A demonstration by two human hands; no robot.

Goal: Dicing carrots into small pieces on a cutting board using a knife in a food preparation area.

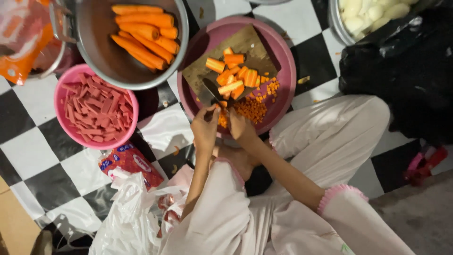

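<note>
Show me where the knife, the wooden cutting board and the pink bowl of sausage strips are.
knife point(211, 92): head view, middle of the dark blade.
wooden cutting board point(250, 43): head view, bare top corner.
pink bowl point(60, 97): head view, left rim.

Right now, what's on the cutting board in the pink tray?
On the brown cutting board: carrot sticks, diced carrot spilling onto the pink tray, and a dark knife. Both hands cover the board's near edge.

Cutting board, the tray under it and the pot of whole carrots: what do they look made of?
Cutting board: probably wood, matte brown and stained. Pink tray: likely plastic, smooth with a soft sheen. Pot: metal, grey and brushed, with a thin bright rim.
</note>
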